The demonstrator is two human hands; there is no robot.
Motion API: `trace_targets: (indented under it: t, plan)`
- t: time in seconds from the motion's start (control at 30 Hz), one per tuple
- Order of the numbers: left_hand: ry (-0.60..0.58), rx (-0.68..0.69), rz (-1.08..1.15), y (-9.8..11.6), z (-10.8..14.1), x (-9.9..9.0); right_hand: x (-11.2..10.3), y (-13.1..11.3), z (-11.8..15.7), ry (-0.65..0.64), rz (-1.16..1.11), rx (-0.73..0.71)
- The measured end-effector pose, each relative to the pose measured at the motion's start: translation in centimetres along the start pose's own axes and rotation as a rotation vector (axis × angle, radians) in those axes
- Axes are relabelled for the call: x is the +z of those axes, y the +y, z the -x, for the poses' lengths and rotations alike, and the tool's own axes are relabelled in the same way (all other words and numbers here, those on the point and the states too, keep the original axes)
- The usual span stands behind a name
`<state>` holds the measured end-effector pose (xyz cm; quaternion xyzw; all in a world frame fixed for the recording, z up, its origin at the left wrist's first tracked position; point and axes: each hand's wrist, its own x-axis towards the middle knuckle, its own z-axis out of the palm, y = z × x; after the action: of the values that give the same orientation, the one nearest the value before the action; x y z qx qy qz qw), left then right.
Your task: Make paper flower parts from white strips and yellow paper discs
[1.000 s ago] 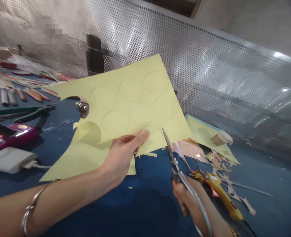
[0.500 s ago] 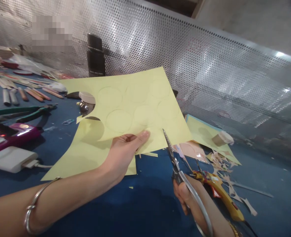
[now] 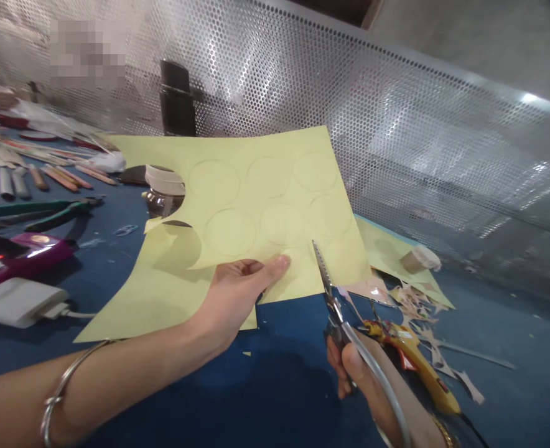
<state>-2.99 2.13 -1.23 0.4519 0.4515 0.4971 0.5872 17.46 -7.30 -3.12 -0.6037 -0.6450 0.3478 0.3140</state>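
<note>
My left hand [image 3: 242,289] pinches the lower edge of a yellow paper sheet [image 3: 265,146], thumb on top and fingers underneath. Several pencilled circles are drawn on the sheet, and rounded pieces are cut out of its left side. My right hand [image 3: 354,364] is closed round the handles of a pair of scissors [image 3: 328,286]. The blades point up and away, their tip over the sheet's lower right part; I cannot tell whether they touch the paper. Under the raised sheet, another yellow sheet [image 3: 139,298] lies on the blue table.
A yellow glue gun [image 3: 424,367] and paper scraps [image 3: 419,298] lie at the right, near a small roll [image 3: 419,258]. At the left are green-handled pliers [image 3: 60,211], a purple power strip [image 3: 37,249] and a white charger [image 3: 20,302]. A jar [image 3: 163,190] stands behind the sheet; a perforated metal panel [image 3: 265,68] rises behind.
The held sheet has shifted slightly right and turned more toward me, showing its circles more fully. The scissors have moved a little right, still at its lower right part.
</note>
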Motion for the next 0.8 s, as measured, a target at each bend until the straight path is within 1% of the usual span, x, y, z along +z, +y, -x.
trace_targets:
  t: [0.13,0.23,0.37,0.5,0.67,0.8]
  plan:
    - [-0.019,0.000,-0.014,0.2,-0.1,0.0,-0.4,-1.0,0.0,-0.055,0.053,-0.050]
    - [-0.005,0.003,-0.013,0.4,-0.2,0.0,-0.6,-1.4,-0.1,-0.069,0.088,-0.072]
    - [0.012,0.015,0.002,0.6,-0.3,0.1,-0.7,-1.7,-0.3,-0.074,0.148,-0.087]
    - [-0.004,0.029,-0.004,0.7,-0.5,0.0,-1.0,-2.2,-0.2,-0.057,0.186,-0.064]
    - [0.001,0.047,-0.051,0.8,-0.8,-0.2,-1.4,-2.8,-0.2,-0.060,0.242,-0.027]
    - [0.017,0.084,-0.102,0.9,-1.0,-0.4,-1.4,-2.7,-0.2,-0.028,0.252,-0.050]
